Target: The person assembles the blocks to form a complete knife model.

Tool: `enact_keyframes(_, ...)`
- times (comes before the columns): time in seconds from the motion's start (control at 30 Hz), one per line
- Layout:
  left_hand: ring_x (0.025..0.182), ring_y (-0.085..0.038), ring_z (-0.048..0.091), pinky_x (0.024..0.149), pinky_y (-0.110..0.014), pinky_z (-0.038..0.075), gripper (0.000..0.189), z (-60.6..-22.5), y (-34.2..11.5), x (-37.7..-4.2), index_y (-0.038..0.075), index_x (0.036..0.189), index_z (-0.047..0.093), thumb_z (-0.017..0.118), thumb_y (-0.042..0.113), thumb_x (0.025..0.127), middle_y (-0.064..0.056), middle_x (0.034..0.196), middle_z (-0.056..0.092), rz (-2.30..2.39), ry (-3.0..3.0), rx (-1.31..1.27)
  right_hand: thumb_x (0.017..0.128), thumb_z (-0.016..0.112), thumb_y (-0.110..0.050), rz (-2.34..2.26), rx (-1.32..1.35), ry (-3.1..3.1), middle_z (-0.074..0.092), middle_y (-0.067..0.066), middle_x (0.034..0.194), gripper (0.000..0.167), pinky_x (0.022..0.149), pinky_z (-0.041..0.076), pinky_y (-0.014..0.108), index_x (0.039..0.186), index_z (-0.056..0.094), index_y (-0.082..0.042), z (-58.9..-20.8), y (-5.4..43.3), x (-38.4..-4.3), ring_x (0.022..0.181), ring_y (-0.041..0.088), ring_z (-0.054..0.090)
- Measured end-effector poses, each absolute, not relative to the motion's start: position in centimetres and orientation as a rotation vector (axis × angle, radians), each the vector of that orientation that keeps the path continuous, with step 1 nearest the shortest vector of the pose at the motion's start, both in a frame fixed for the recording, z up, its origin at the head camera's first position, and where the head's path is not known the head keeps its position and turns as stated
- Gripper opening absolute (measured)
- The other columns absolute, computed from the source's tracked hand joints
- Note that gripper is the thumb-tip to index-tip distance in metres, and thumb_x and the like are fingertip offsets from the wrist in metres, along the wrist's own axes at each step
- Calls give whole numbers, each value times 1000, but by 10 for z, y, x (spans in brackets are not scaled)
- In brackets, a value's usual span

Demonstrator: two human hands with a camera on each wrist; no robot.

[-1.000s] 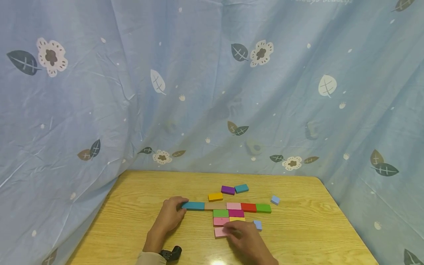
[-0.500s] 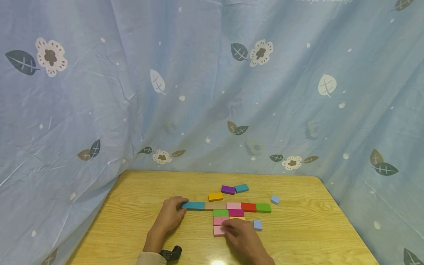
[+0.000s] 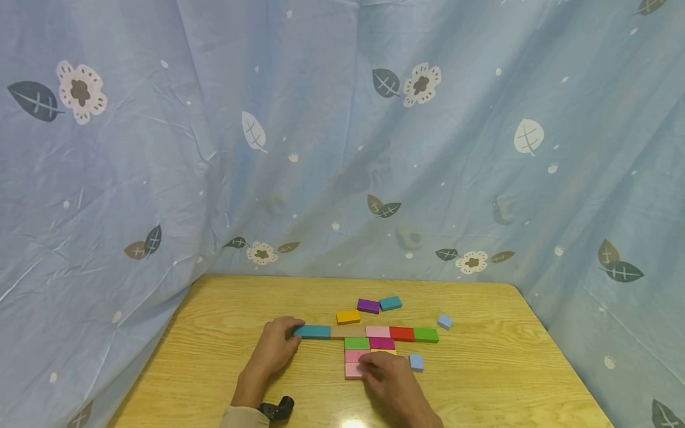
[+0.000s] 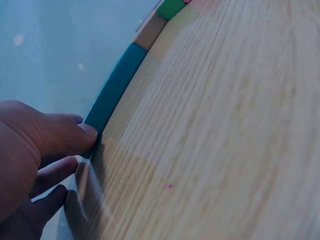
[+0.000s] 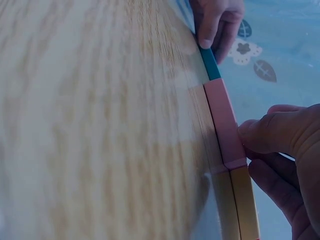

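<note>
My left hand [image 3: 277, 345] pinches the outer end of a long blue block [image 3: 313, 332], its thumb [image 4: 87, 132] on the near side. That block starts a row with a tan block [image 3: 348, 332], a pale pink block [image 3: 377, 332], a red block [image 3: 401, 334] and a green block [image 3: 426, 335]. Below lie a light green block [image 3: 357, 343], a magenta block [image 3: 382, 343], a pink block [image 3: 354, 355] and a partly covered yellow block [image 3: 386, 352]. With thumb and fingertips my right hand [image 3: 396, 380] holds a light pink block [image 3: 353, 371], flush against the pink one's near edge.
Behind the row are an orange-yellow block [image 3: 348, 317], a purple block [image 3: 368, 306] and a teal block [image 3: 390, 303]. Two small light blue blocks lie at the right, one farther back [image 3: 445, 321] and another [image 3: 416, 362] beside the right hand. A patterned curtain [image 3: 342, 178] hangs behind the wooden table [image 3: 481, 380].
My right hand has slid the light pink block slightly away from me and left, closing the gap to the pink block. My left hand has stayed on the blue block.
</note>
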State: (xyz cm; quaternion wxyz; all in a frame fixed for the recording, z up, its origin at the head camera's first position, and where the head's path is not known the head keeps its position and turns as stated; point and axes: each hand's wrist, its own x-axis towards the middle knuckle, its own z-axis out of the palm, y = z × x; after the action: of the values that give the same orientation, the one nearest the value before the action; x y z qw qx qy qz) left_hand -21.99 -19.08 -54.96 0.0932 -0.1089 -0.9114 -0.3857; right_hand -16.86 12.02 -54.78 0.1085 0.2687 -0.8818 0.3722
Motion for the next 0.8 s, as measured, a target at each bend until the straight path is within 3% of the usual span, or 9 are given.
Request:
enact_keyframes(0.3,132,-45,68,112,-64,56,34,-549,-189,-222,5,127,79,82,-1,94,-16,133,76,-1170,-2716,-314,92,87,-3,1107,777,-2531,84,-4,104,20,88,68,31,110,84,-9,-549,122,-168,93,7,77)
enact_keyframes(0.5,139,-42,65,116,-62,54,39,-548,-189,-223,6,137,76,80,4,98,-12,138,75,-1253,-2722,-268,91,87,-3,1205,655,-2519,85,-3,105,21,88,68,32,110,84,-11,-541,131,-173,95,9,78)
enact_keyframes(0.8,132,-41,68,109,-61,59,36,-527,-167,-217,4,133,76,80,2,97,-13,136,76,-1132,-2668,-411,91,89,-6,1237,509,-2478,84,-4,109,25,88,69,45,112,84,-18,-507,161,-200,96,10,79)
